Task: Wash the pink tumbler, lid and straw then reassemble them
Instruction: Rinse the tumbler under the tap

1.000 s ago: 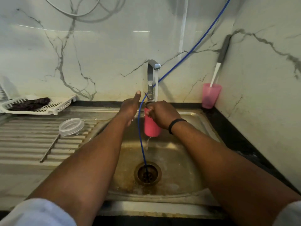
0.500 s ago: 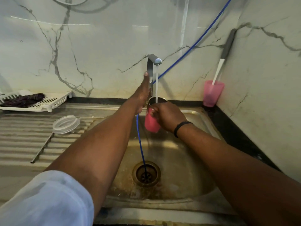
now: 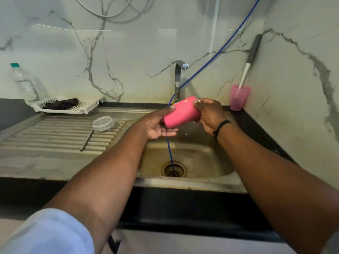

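Tumbler (image 3: 180,112), smooth pink taper, sideways between both hands

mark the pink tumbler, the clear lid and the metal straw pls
Pink plastic tumbler (image 3: 180,112), head view: middle of its side wall, held tilted between both hands.
Clear round plastic lid (image 3: 103,123), head view: centre of its top.
Thin metal straw (image 3: 86,140), head view: mid-shaft, on the draining board.

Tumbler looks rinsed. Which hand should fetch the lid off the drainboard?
Left. The lid lies on the left hand's side; the right hand grips the tumbler and can likely hold it alone.
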